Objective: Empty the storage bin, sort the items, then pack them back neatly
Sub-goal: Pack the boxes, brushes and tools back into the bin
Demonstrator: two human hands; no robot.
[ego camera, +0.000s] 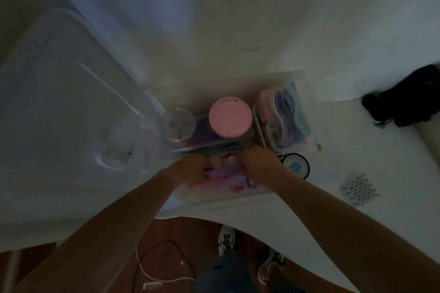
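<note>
Here, mid-frame, the clear storage bin (238, 200) holds both hands: left hand (192, 170) and right hand (258, 162) curl around lilac pieces (223, 173); seat them flat, low, against the near wall.

I see a pale pink round lid (230, 117) in the clear storage bin (238, 200), lilac pieces (222, 173) under my hands, a white bench (357, 150), a grey wavy-patterned mat (359, 189), a black bag (409, 100), and reddish-brown floor (190, 233).
</note>
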